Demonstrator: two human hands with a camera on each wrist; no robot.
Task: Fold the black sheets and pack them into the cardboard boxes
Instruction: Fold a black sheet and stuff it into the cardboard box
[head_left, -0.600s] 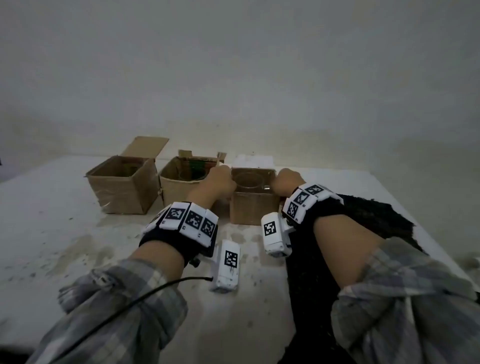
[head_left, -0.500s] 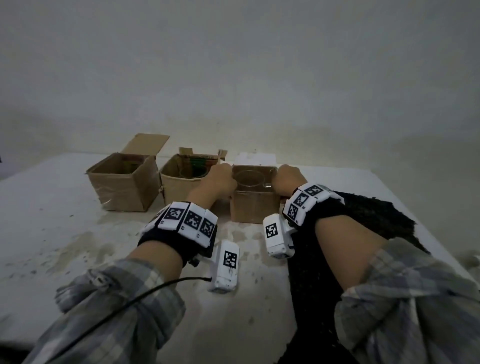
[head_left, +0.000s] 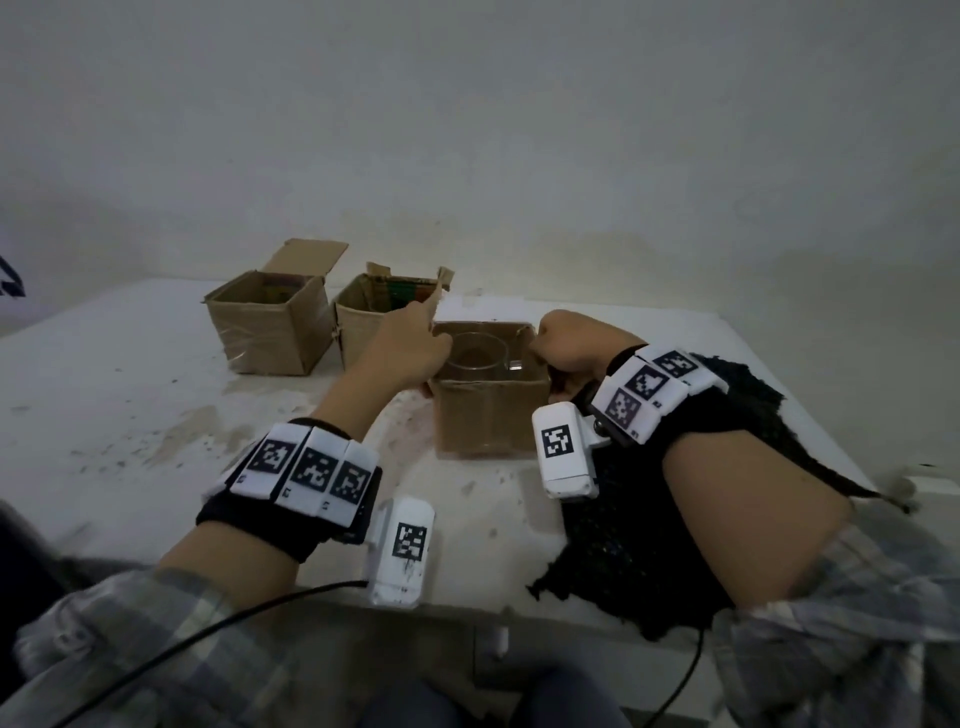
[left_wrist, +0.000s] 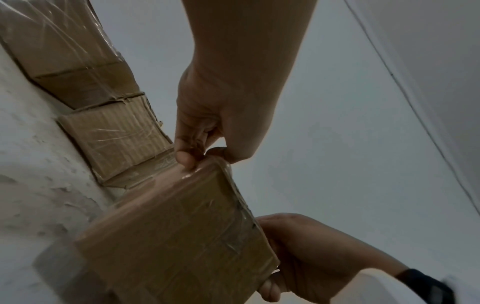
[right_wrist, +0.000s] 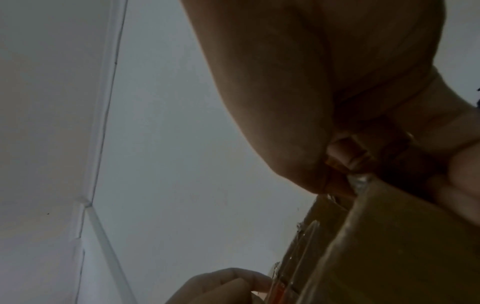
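Both hands gripping nearest cardboard box (head_left: 491, 410) on worktop (head_left: 130, 395).
Left hand (head_left: 410, 353) and right hand (head_left: 569, 345) fingers clamped on rim; black sheets (head_left: 639, 530) unfolded beside it, nothing packed yet.

Right hand (right_wrist: 337, 102) fingers (right_wrist: 345, 156) blurred and shadowed at the nearest cardboard box (right_wrist: 402, 246) rim

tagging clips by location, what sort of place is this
Likely a bare makeshift packing spot, not a tidy workshop: a stained white table against a plain wall, with open cardboard boxes and a black sheet.
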